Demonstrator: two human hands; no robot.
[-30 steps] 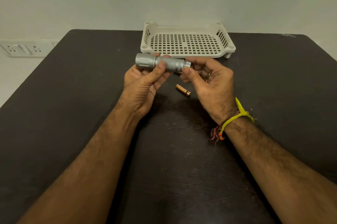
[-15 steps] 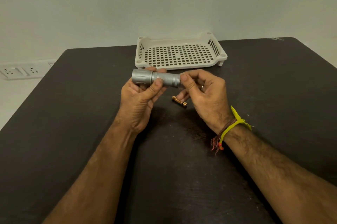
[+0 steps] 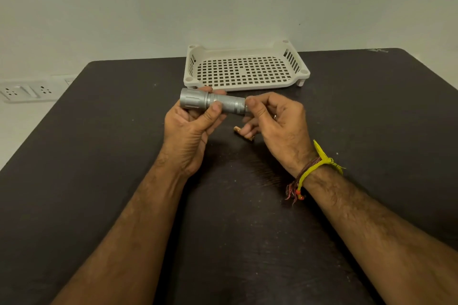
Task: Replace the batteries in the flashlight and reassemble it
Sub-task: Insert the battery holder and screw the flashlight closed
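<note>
Across the lower two thirds of the frame spreads a dark, matt, faintly speckled counter (image 3: 99, 180), a broad flat bed that keeps small parts from rolling out of sight. At its far edge, upper centre, sits a cream plastic tray with a perforated grid floor and slotted side walls (image 3: 293, 63), holding nothing, probably put there to collect loose pieces. At the left edge of the frame a white socket strip (image 3: 27, 91) lies along the wall.

Just below the tray, in the middle of the frame, a silver metal flashlight with a knurled barrel and a wider fluted head (image 3: 213, 103) is held level above the counter. The left hand (image 3: 190, 131) wraps it from beneath, thumb pressed on the barrel, a firm grip that steadies the body. The right hand (image 3: 277, 123) pinches at the tail end with thumb and forefinger; what this narrow grip holds, a cap or a battery, I cannot tell. The level hold probably eases work at the tail.

Smallest, a copper-coloured cylindrical battery (image 3: 237, 129) lies on the counter under the right fingers, largely hidden.
</note>
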